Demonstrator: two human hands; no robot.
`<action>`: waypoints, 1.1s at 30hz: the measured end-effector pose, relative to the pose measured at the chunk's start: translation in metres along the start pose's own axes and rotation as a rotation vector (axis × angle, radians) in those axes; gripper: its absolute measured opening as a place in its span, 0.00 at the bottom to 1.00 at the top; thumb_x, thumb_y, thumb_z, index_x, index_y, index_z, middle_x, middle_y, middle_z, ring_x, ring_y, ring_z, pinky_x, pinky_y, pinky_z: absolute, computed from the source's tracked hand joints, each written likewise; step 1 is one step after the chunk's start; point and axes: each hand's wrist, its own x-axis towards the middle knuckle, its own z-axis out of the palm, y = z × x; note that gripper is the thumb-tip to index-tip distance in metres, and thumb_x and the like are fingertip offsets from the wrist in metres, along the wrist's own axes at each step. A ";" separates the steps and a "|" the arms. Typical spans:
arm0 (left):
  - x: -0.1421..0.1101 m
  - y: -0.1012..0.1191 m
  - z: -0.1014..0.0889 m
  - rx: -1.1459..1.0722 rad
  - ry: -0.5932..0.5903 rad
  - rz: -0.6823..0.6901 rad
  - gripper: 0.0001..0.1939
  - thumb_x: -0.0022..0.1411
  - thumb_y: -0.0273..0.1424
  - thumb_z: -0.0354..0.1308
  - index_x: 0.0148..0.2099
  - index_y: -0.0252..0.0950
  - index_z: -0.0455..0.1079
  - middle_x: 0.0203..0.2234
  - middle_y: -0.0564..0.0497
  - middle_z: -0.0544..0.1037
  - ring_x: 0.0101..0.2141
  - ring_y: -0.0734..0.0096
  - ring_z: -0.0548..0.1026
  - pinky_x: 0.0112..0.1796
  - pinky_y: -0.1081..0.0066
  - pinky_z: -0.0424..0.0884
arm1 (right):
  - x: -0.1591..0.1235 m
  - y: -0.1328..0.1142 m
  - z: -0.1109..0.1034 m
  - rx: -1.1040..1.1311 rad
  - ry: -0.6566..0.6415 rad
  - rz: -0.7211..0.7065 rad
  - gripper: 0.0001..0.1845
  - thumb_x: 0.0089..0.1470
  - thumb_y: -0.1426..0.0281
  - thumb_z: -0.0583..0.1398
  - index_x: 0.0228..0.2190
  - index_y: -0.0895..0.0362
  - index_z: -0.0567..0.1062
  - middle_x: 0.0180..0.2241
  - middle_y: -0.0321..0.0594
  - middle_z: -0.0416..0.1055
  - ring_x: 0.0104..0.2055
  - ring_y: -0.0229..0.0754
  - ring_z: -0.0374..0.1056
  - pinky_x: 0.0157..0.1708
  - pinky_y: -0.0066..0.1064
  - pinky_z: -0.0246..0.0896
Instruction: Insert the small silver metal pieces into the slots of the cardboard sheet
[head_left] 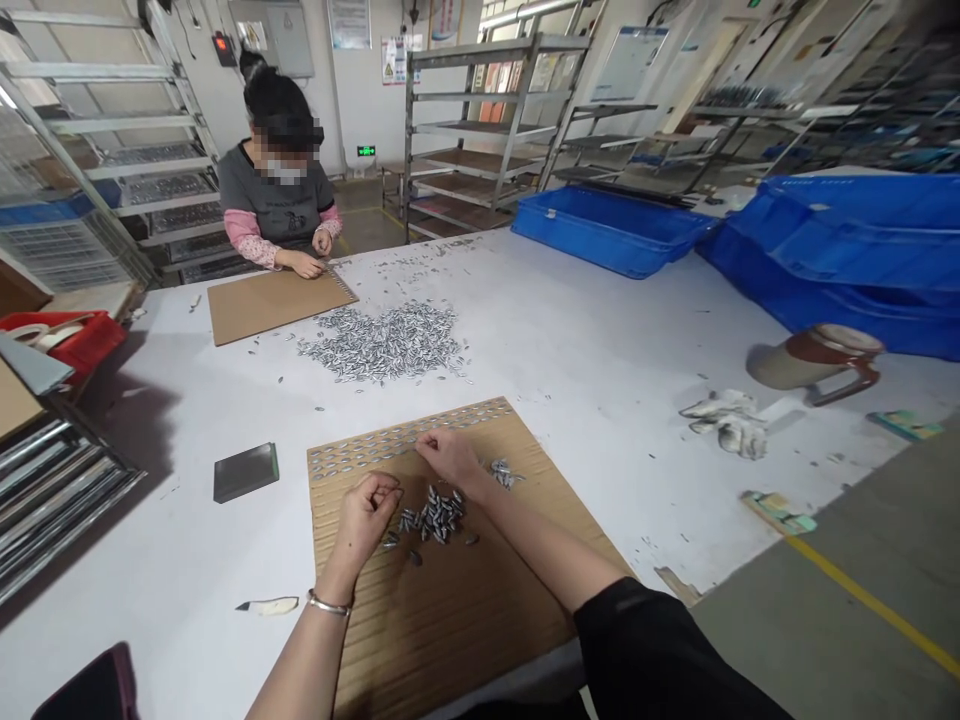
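Over my remote feed, my left hand [367,512] curls beside a loose pile of silvery pieces [441,516] on a cardboard sheet [465,620], my right hand [451,462] at the rows [352,455] near its far edge — whether either pinches a piece, I cannot tell. Opposite, 1 co-worker [279,215] touches a 2nd sheet [262,308].

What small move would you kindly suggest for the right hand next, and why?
Perhaps the right hand should add a piece to the rows of grey pieces on the cardboard: it is at their near edge, and a loose pile lies close by.
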 end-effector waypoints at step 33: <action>0.002 0.012 -0.003 0.011 0.004 0.035 0.11 0.62 0.38 0.59 0.35 0.36 0.75 0.29 0.51 0.77 0.24 0.75 0.69 0.28 0.74 0.67 | -0.008 0.009 -0.009 0.219 -0.019 0.080 0.09 0.58 0.73 0.55 0.33 0.57 0.76 0.26 0.36 0.77 0.27 0.39 0.71 0.32 0.27 0.64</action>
